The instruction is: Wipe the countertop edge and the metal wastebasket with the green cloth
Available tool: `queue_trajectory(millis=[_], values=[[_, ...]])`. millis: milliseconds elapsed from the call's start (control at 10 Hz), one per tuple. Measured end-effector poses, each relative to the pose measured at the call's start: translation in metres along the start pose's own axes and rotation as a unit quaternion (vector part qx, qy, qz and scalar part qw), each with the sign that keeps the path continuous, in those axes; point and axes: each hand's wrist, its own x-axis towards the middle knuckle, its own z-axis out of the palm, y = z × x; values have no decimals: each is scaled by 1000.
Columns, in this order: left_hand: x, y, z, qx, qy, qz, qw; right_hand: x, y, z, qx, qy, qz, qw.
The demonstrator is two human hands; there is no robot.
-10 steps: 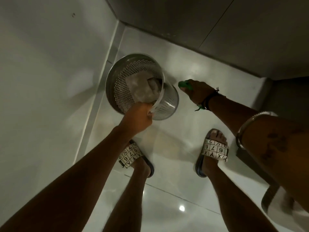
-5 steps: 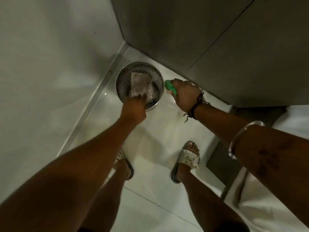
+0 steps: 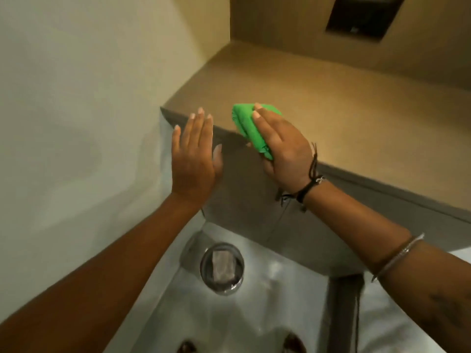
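A folded green cloth (image 3: pixel 248 127) lies over the front edge of the tan countertop (image 3: pixel 318 98), near its left corner. My right hand (image 3: pixel 280 143) presses flat on the cloth and holds it against the edge. My left hand (image 3: pixel 195 154) is raised just left of it, fingers straight and apart, empty, in front of the counter's grey front face. Far below on the floor stands the round metal wastebasket (image 3: pixel 222 268), upright, with crumpled paper inside.
A pale wall (image 3: pixel 76 98) runs along the left and meets the counter's left end. A dark recessed opening (image 3: pixel 364 16) sits in the back wall. The glossy tiled floor (image 3: pixel 267 314) shows below, with my sandalled toes at the bottom edge.
My left hand let go of the wastebasket, which now stands on the floor. Both hands rose to counter height, and the cloth in my right hand now rests on the countertop edge.
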Motion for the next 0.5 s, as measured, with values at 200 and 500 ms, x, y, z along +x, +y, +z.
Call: queue_trajectory(millis=[200,500], values=[[34,3,23,60,-146,-1,987,-19,67,9,-128,-218,143,957],[46,8,22,75,-215,14,974,-20,96,5,-156,-371,217,890]])
